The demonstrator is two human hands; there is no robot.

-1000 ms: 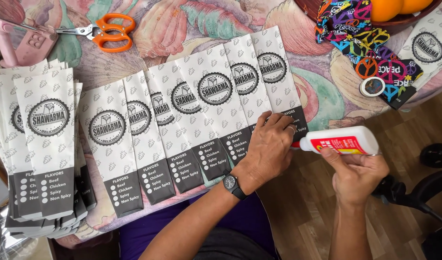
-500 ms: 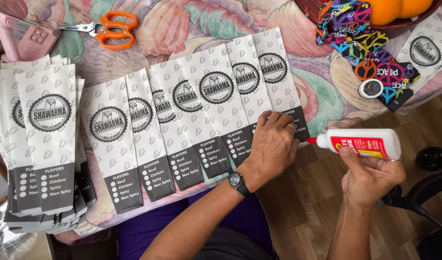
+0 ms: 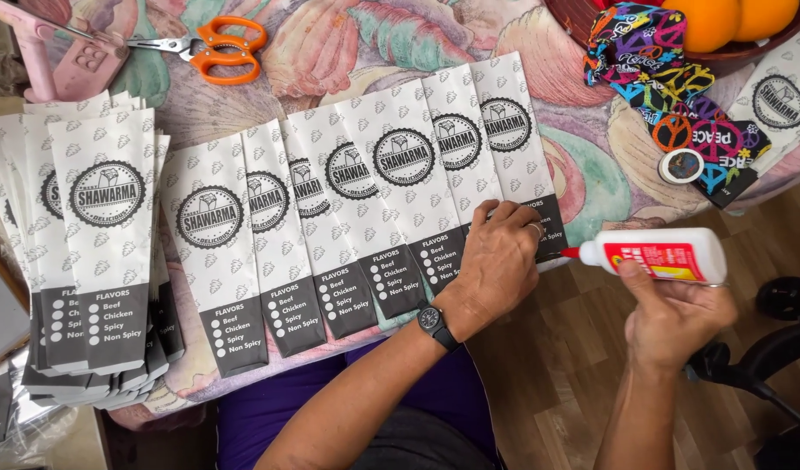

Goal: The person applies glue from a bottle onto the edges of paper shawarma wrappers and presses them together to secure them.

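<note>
White paper sleeves with round black emblems and dark lower panels sit in a thick stack [image 3: 95,252] at the left edge of a table covered by a pastel floral cloth [image 3: 583,165], below a pink plastic toy gun [image 3: 65,57] and orange-handled scissors [image 3: 204,48]. To the right, a fanned row of overlapping white paper sleeves [image 3: 365,209] runs across the cloth toward the table's near edge. The left hand [image 3: 500,261], with a black wristwatch [image 3: 437,326] on its wrist, lies flat with fingers spread on the dark lower end of the rightmost sleeve, gripping nothing. Just beside it, off the table edge, the right hand [image 3: 674,318] is closed around a white glue bottle with a red label [image 3: 657,255], held sideways with its red tip pointing at the left hand's fingers. A multicoloured patterned fabric band [image 3: 670,87] and oranges in a dark bowl [image 3: 722,22] lie at upper right.
</note>
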